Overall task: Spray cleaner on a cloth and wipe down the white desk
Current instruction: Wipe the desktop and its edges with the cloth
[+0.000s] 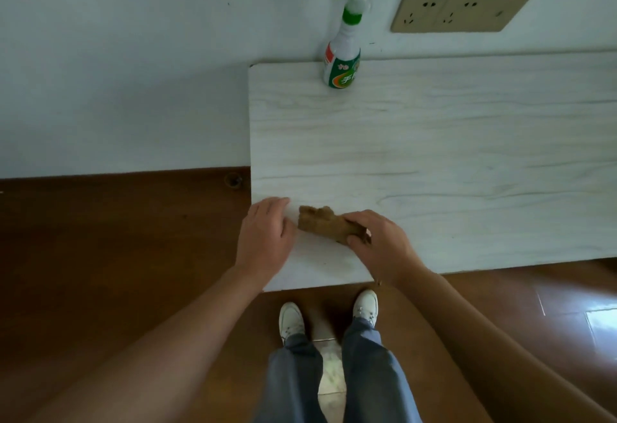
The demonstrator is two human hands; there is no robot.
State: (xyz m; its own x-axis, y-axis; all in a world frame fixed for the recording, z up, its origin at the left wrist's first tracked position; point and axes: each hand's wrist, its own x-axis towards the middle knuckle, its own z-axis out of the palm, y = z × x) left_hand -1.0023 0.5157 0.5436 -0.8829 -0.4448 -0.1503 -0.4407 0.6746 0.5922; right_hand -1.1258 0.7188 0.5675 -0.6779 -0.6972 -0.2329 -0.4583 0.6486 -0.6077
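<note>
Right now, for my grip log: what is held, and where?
The right hand grips the cloth by its right end; the left hand rests on the desk, empty.

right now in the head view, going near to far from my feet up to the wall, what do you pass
white shoes → front edge of the desk → cloth gripped by the right hand, left hand flat beside it → spray bottle at the desk's back edge → wall socket

The 4 o'clock end of the cloth (319, 222) lies under the right hand (380, 245); the desk (467, 155) is cut off at 3 o'clock.
</note>
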